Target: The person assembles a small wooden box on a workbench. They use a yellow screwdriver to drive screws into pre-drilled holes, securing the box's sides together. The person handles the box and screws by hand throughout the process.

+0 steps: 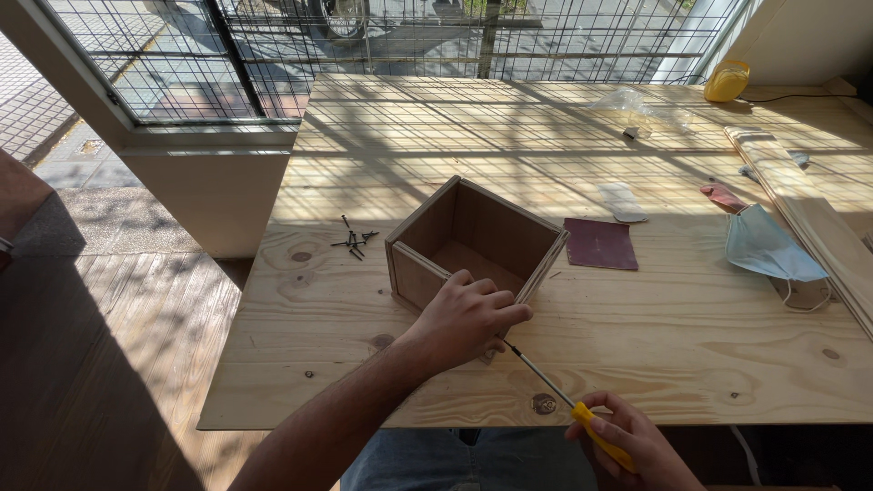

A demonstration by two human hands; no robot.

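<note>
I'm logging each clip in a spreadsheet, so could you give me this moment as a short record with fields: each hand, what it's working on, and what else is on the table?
left hand: rests on the near corner of the wooden box, bracing it
right hand: grips the yellow handle of a screwdriver
screwdriver tip: points at the box's near corner, hidden under the left hand
box: open-topped, empty
table: pale wood, sunlit
screws: small dark pile left of the box
sandpaper: dark red sheet right of the box
face mask: blue, far right

Pine table (691,345) with open wooden box (473,244), screws (355,242), sandpaper (600,244), mask (766,247).
</note>
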